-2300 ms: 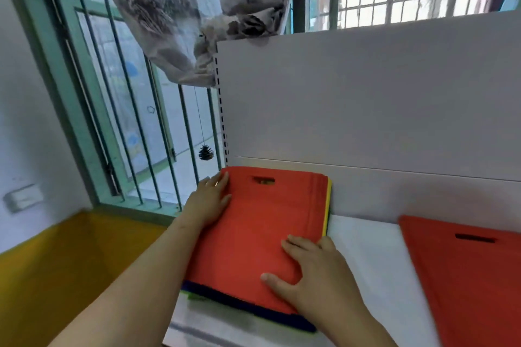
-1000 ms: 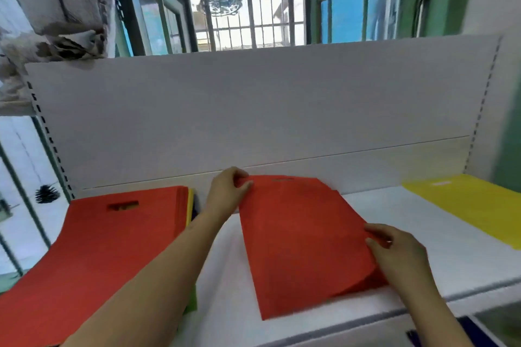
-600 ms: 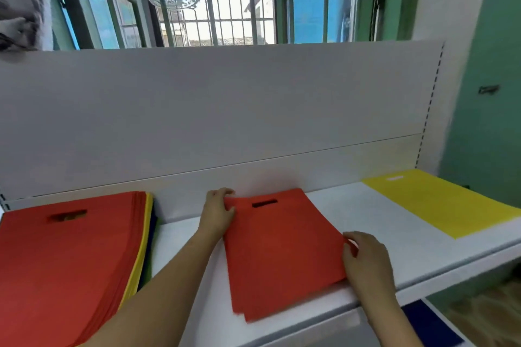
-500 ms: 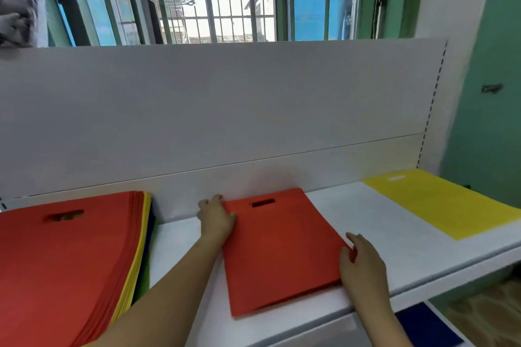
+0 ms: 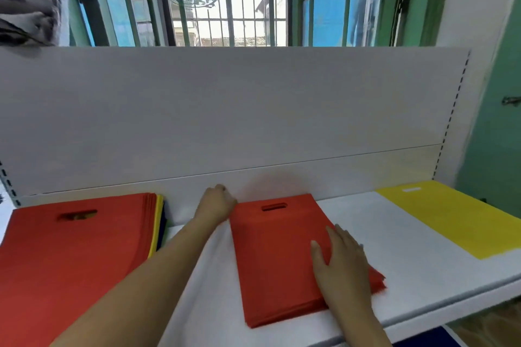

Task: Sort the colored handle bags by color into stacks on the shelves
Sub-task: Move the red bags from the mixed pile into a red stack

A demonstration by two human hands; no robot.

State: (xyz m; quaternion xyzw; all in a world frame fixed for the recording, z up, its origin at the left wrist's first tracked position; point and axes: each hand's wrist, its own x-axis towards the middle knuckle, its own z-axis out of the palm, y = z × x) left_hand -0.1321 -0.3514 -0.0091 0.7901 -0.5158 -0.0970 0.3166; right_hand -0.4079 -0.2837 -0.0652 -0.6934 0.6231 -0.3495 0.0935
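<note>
Right hand point(image 5: 342, 263): fingers straight and together, palm flat on the near right part of the red bag stack point(image 5: 284, 256), pressing, not gripping. Left hand point(image 5: 217, 204): fingers curled at the stack's far left corner, next to the backboard; cannot tell whether pinching the corner or just butting against it.

Red stack mid-shelf on the white shelf point(image 5: 394, 245), handle cutout toward the backboard, near edges slightly fanned. Likely thin non-woven fabric: light, limp, layers prone to sliding over each other. Best handled as a block, squared by pushing on the edges, or pinched at opposite corners; lifting by one cutout would probably let the stack droop and shed layers.

Mixed stack point(image 5: 73, 256) at left, red on top, yellow and dark blue edges showing beneath. Yellow bag point(image 5: 454, 220) at right, well apart.
</note>
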